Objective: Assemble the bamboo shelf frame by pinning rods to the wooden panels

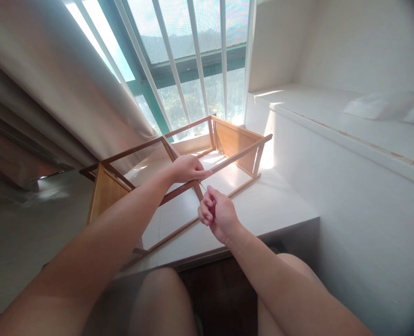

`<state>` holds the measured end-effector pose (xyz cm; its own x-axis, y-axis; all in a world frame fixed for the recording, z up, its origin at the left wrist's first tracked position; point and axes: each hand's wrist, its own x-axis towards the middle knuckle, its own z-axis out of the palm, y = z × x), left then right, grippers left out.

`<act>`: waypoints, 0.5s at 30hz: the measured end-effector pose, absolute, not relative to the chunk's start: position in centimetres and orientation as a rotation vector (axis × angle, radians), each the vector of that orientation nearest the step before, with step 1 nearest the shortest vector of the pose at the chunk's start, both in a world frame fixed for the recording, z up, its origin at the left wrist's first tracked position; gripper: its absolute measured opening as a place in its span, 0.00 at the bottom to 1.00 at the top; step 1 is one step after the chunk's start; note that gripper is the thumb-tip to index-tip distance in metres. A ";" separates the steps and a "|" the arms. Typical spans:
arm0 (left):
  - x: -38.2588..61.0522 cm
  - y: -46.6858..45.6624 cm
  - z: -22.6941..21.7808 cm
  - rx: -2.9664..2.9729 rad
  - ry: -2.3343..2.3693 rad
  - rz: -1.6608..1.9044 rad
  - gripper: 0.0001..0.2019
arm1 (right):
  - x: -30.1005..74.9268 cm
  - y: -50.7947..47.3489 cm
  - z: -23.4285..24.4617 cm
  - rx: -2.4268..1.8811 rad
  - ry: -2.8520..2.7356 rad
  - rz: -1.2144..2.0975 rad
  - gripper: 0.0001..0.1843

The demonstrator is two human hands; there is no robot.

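Observation:
A light wooden frame point(235, 140) of thin rails with two end panels lies on its side on a white window ledge point(280, 205). My left hand point(189, 168) is closed over the frame's near rail at its middle joint. Just below it, my right hand point(217, 214) is closed in a fist on a thin metal tool point(203, 187), whose tip reaches up to the joint under my left fingers. What kind of tool it is I cannot make out.
A beige curtain point(52, 93) hangs at the left beside a barred window point(192, 56). A white raised platform with a pillow point(382, 105) runs along the right. My bare knees point(164, 298) are at the bottom, over a dark wooden floor.

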<state>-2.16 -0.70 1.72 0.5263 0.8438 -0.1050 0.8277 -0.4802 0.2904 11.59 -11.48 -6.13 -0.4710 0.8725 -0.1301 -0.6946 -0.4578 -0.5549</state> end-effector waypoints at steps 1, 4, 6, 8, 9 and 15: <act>-2.1 -0.7 1.7 2.463 1.392 0.074 0.27 | 11.6 -11.5 -6.1 -0.498 -0.537 2.027 0.24; -2.1 -0.7 1.7 2.457 1.397 0.074 0.27 | 11.6 -11.6 -6.2 -0.538 -0.592 1.976 0.25; -2.1 -0.7 1.7 2.454 1.401 0.071 0.27 | 11.6 -11.5 -6.3 -0.614 -0.703 1.890 0.25; -2.2 -0.7 1.7 2.455 1.399 0.064 0.27 | 11.7 -11.4 -6.3 -0.719 -0.866 1.762 0.26; -2.2 -0.7 1.7 2.458 1.397 0.062 0.27 | 11.8 -11.3 -6.4 -0.777 -0.957 1.691 0.27; -2.2 -0.7 1.8 2.467 1.389 0.049 0.26 | 12.6 -10.9 -6.6 -1.088 -1.571 1.142 0.29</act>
